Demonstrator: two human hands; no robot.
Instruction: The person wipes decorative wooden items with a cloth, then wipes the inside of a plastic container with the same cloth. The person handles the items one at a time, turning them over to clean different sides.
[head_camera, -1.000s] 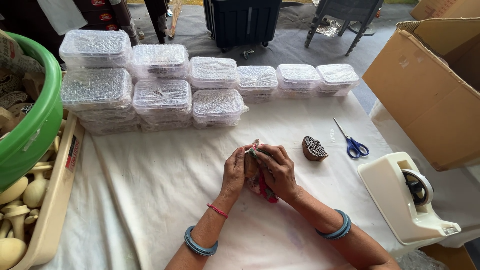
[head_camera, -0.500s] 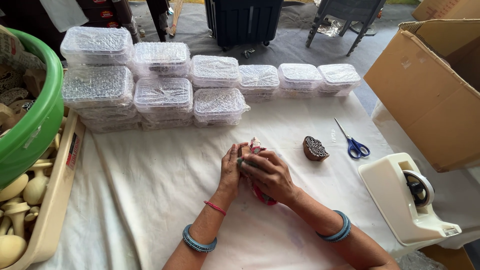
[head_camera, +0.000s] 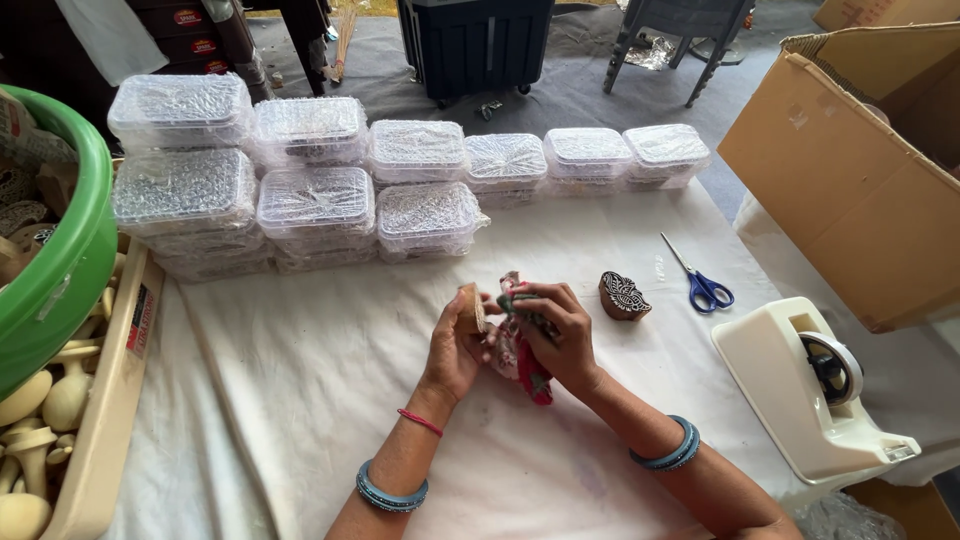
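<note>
Left hand (head_camera: 455, 345) pinches a small wooden block (head_camera: 470, 307) above the white cloth (head_camera: 330, 400). Right hand (head_camera: 560, 335) grips a patterned rag (head_camera: 518, 350) against it. Risk: a loose pinch drops the block onto the cloth.

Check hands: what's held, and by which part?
Left hand holds a small wooden block by its lower end; right hand grips a patterned cloth around its upper part.

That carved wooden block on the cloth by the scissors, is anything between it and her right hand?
Nothing visible: bare white tablecloth separates the right hand, which grips a patterned cloth, from the carved wooden block. The scissors lie beyond it.
</note>
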